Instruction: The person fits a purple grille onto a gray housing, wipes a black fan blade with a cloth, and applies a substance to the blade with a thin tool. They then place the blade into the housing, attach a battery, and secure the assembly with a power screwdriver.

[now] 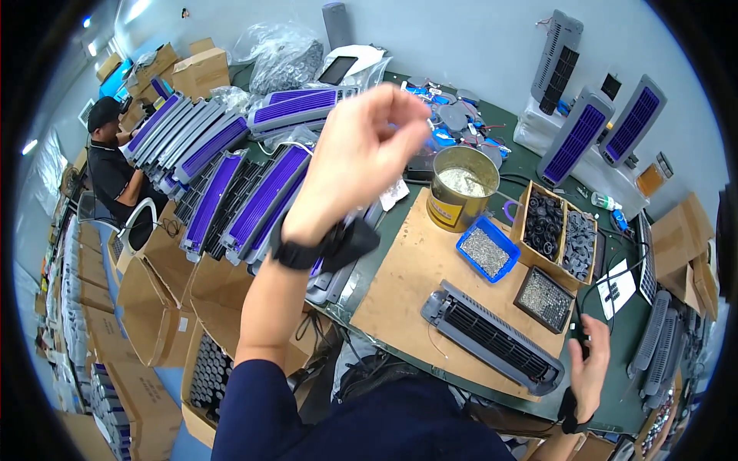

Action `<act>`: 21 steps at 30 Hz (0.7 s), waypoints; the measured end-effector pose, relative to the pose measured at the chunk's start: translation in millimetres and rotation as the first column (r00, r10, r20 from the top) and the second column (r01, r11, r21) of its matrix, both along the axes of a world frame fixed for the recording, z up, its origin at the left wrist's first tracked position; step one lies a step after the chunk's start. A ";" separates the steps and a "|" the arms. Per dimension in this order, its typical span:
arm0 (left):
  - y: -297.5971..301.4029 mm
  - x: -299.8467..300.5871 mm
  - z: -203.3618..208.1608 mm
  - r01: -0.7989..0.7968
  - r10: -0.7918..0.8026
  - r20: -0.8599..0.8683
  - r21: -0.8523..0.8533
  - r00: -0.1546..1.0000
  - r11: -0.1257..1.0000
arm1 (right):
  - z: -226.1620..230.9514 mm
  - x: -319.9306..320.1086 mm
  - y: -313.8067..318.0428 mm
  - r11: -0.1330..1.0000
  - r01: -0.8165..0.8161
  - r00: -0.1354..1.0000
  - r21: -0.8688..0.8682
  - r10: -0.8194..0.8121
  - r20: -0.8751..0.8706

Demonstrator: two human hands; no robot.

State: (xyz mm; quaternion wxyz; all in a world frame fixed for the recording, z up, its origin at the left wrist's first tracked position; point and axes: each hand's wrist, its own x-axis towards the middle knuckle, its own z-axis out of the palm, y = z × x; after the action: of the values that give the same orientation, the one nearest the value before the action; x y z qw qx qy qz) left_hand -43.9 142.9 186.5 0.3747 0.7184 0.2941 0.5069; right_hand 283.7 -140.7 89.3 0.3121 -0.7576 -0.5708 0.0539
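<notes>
My left hand (365, 150) is raised over the back part of the bench, slightly blurred, with its fingers curled toward the thumb. Anything it may pinch cannot be made out. Below and to the right, a grey tower fan housing (492, 338) with a black slatted fan wheel lies slantwise on the brown board (392, 284). A thin wire trails from its left end. Beside the housing's right end is my right hand (590, 357), open, thumb and fingers apart, with no object visible in it. Both wrists wear black bands.
A tin can (461, 188) of whitish material, a blue tray (488, 247) of small metal parts, a dark tray (543, 300) and a wooden box (524, 223) of black and grey parts stand behind the housing. Purple-and-grey fan units (265, 196) pile up left. A co-worker (115, 165) sits far left.
</notes>
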 end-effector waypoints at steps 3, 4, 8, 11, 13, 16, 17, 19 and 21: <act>77.3 19.5 -12.7 -0.222 0.237 -0.309 0.084 0.921 0.971 | 9.0 -33.1 12.9 0.980 -0.186 0.982 -0.073 0.186 0.001; 107.8 26.4 -28.7 -0.274 0.281 -0.376 0.072 0.883 0.959 | 5.9 -39.9 16.7 0.976 -0.200 0.980 -0.089 0.199 -0.024; 187.8 51.2 -83.7 -0.487 0.500 -0.658 0.225 0.563 0.844 | -5.4 -43.8 10.0 0.985 -0.169 0.986 -0.031 0.169 0.009; 212.6 68.3 -122.8 -0.575 0.504 -0.738 0.193 0.449 0.795 | -8.6 -44.2 9.4 0.991 -0.134 0.991 -0.021 0.134 -0.015; 229.5 71.4 -144.7 -0.602 0.517 -0.769 0.220 0.377 0.767 | -16.8 -44.7 6.5 0.992 -0.128 0.990 -0.017 0.127 -0.055; 239.7 75.0 -167.4 -0.540 0.427 -0.812 0.169 0.398 0.825 | -23.0 -43.9 5.7 0.992 -0.123 0.990 -0.015 0.121 -0.073; 239.8 74.9 -171.5 -0.527 0.424 -0.839 0.203 0.341 0.825 | -23.5 -44.0 5.5 0.993 -0.115 0.990 -0.014 0.114 -0.081; 249.2 73.1 -181.1 -0.506 0.424 -0.870 0.256 0.250 0.824 | -22.4 -44.7 7.8 0.993 -0.113 0.989 -0.015 0.111 -0.095; 255.2 70.2 -189.2 -0.526 0.457 -0.838 0.254 0.300 0.812 | -23.6 -44.6 10.2 0.994 -0.111 0.988 -0.021 0.108 -0.114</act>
State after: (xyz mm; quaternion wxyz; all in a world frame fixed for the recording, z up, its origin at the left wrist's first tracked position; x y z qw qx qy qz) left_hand 26.3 398.2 -2.7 0.0226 0.7332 0.6632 0.1482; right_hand 239.2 -130.6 65.7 0.3299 -0.7251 -0.5922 0.1212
